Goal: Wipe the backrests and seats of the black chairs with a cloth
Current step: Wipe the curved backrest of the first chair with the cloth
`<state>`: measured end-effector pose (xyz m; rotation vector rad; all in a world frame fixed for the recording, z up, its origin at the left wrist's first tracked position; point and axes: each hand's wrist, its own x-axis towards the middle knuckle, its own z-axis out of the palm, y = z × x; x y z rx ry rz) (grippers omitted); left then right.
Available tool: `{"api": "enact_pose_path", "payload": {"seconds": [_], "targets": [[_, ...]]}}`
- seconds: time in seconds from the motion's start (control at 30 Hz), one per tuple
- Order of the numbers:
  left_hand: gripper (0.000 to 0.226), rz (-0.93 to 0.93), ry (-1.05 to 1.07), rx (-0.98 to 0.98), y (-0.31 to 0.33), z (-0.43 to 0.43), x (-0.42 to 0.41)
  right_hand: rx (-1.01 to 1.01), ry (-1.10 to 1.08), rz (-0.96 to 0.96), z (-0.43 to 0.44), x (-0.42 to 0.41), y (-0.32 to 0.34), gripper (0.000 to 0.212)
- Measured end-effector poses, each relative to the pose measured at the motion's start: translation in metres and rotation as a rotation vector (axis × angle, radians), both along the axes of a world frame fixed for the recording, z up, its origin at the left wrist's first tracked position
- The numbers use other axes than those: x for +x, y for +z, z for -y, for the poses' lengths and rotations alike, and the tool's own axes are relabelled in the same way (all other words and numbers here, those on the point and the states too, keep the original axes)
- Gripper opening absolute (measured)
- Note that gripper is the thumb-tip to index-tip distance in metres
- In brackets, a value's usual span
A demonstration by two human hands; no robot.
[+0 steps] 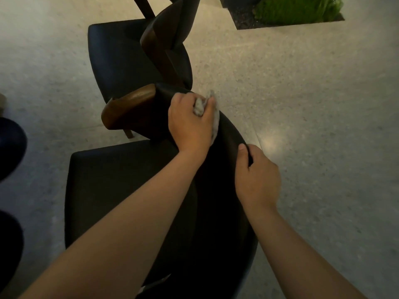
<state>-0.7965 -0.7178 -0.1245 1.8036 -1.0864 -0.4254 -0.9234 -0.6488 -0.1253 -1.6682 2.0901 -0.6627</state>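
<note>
The near black chair has its seat (121,182) at lower left and its curved black backrest (228,134) running up the middle. My left hand (190,124) grips a bunched grey cloth (216,124) and presses it on the top edge of that backrest, near its far end. My right hand (257,180) grips the same backrest edge lower down, thumb on top and fingers curled over the outer side. A second black chair (121,61) stands beyond, its seat at upper left.
Brown wooden armrests (129,108) stick out between the two chairs. Pale speckled floor (313,104) spreads to the right. A sunken planter with green plants (298,9) lies at top right. Dark rounded shapes (10,147) sit at the left edge.
</note>
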Motion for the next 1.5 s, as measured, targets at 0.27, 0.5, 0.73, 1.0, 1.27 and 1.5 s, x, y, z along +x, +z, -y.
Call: {"api": "enact_pose_path", "payload": {"seconds": [0.27,0.5,0.73,1.0,1.27,1.5], "targets": [[0.014,-0.113,0.086,0.101,-0.024,-0.019,0.007,0.001,0.006,0.014,0.0,0.0,0.0,0.041],[0.015,-0.191,0.055,0.057,-0.028,-0.038,0.004,0.001,0.0,0.007,-0.001,-0.001,-0.001,0.044],[0.017,-0.143,0.052,-0.033,-0.025,-0.01,-0.009,-0.018,0.003,0.01,-0.001,-0.001,0.0,0.042],[0.011,-0.36,0.282,0.216,-0.077,-0.04,-0.006,-0.021,0.011,0.027,-0.001,-0.002,-0.002,0.038],[0.016,-0.291,0.176,0.052,-0.071,-0.04,-0.007,-0.04,0.017,0.04,-0.002,-0.002,0.0,0.039],[0.011,-0.361,0.202,0.178,-0.099,-0.042,-0.003,-0.026,0.009,0.048,-0.002,-0.004,-0.002,0.038]]}}
